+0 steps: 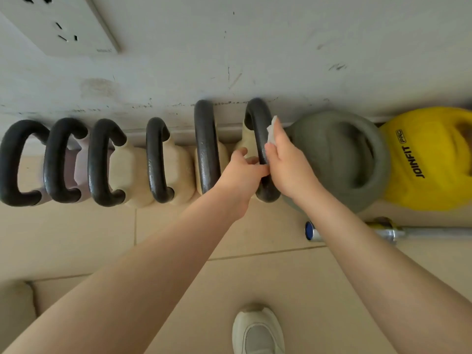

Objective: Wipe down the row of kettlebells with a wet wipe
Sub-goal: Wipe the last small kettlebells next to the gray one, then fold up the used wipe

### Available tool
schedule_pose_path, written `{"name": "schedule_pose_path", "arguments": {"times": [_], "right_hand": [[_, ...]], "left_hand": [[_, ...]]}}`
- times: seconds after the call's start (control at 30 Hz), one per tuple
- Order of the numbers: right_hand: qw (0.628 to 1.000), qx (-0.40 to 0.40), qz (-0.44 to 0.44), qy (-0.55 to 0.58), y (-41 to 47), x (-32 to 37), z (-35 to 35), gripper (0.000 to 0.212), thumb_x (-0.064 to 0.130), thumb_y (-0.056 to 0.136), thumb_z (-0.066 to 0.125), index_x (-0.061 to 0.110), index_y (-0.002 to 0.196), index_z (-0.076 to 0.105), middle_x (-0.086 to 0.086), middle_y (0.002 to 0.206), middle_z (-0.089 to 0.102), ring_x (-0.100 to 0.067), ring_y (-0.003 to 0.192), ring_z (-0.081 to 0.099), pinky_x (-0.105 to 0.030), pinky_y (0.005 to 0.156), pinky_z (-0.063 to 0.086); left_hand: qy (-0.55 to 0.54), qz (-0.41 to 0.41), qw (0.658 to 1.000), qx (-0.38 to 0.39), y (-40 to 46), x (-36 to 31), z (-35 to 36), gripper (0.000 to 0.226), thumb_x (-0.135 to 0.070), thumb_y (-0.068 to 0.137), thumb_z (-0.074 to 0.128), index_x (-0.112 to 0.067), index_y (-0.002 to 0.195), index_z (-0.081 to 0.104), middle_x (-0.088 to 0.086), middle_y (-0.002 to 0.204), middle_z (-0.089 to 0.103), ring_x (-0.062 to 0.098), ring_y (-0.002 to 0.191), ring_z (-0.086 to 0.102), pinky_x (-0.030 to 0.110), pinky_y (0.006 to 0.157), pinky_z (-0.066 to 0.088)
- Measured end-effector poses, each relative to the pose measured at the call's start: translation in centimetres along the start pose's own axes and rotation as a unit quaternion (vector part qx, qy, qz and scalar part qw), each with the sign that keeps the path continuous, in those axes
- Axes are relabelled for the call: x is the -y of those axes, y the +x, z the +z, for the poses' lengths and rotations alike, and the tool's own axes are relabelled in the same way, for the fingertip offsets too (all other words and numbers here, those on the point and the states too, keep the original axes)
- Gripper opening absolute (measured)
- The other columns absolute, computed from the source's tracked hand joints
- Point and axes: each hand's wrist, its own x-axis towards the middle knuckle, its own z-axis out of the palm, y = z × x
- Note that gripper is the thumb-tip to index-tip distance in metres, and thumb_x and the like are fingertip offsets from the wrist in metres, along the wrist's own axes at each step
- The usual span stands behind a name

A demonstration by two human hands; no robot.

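Right hand (286,164) pinching white wipe (272,131) closed against black kettlebell handle (260,139); left hand (242,172) gripping same handle just below.

Black handle (260,149) on a cream kettlebell (246,141); white wipe (272,131); grey kettlebell (339,159); yellow kettlebell (429,159); beige tiled floor (255,277).

Gym corner: kettlebells (155,159), tiled floor (84,238)

The beige tiled floor (255,282) carried a row of kettlebells (158,162) along the wall (281,60), with a grey kettlebell (339,159), a yellow weight (429,159) and a barbell (393,232) toward the row's right end.
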Motion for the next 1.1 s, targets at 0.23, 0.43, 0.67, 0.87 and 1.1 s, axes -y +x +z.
{"name": "schedule_pose_path", "arguments": {"times": [0.23, 0.43, 0.67, 0.87, 1.1], "right_hand": [[0.961, -0.122, -0.144, -0.204, -5.7, -2.7, 2.9, 0.07, 0.006, 0.088, 0.054, 0.038, 0.14, 0.019, -0.01, 0.154, 0.021, -0.024, 0.119, 0.054, -0.025, 0.08, 0.047], [0.942, -0.146, -0.129, -0.272, -9.5, -2.4, 4.6, 0.015, 0.015, 0.084, 0.062, 0.011, 0.098, 0.065, -0.003, 0.137, 0.052, -0.019, 0.131, 0.042, -0.027, 0.096, 0.041], [0.983, -0.171, -0.022, 0.07, -15.4, 5.4, 6.4, 0.022, 0.006, 0.091, 0.051, 0.014, 0.106, 0.065, 0.006, 0.099, 0.062, -0.006, 0.093, 0.058, -0.01, 0.078, 0.042], [0.962, -0.273, 0.013, -0.007, -22.4, 7.7, 4.2, 0.002, 0.008, 0.081, 0.064, 0.008, 0.081, 0.062, 0.003, 0.084, 0.054, -0.009, 0.075, 0.052, -0.013, 0.065, 0.038], [0.977, -0.194, -0.02, -0.085, -29.8, 7.0, 1.2, 0.039, 0.033, 0.074, 0.065, 0.015, 0.109, 0.069, -0.006, 0.107, 0.051, -0.015, 0.096, 0.052, -0.016, 0.087, 0.04]], "left_hand": [[0.011, -0.009, 0.999, 0.035, -4.2, 1.5, -2.5, 0.07, -0.005, 0.081, 0.048, -0.019, 0.146, 0.026, 0.004, 0.145, 0.04, 0.018, 0.134, 0.037, 0.039, 0.115, 0.026], [-0.006, -0.047, 0.998, 0.04, -7.6, 1.9, -5.8, 0.03, -0.009, 0.089, 0.048, -0.013, 0.119, 0.053, 0.002, 0.124, 0.055, 0.013, 0.117, 0.052, 0.022, 0.093, 0.04], [-0.032, -0.069, 0.992, 0.105, -11.5, 4.5, -9.2, 0.026, -0.027, 0.094, 0.05, -0.018, 0.117, 0.059, 0.006, 0.118, 0.059, 0.022, 0.099, 0.06, 0.035, 0.085, 0.053], [0.007, -0.004, 0.976, 0.22, -16.8, 5.4, -7.3, 0.018, -0.009, 0.093, 0.05, -0.016, 0.078, 0.059, -0.001, 0.074, 0.065, 0.011, 0.069, 0.063, 0.022, 0.066, 0.056], [0.006, -0.036, 0.971, 0.238, -20.2, 6.3, -3.4, 0.016, -0.005, 0.094, 0.045, -0.008, 0.085, 0.057, 0.006, 0.076, 0.063, 0.01, 0.051, 0.064, 0.019, 0.053, 0.056]]}}
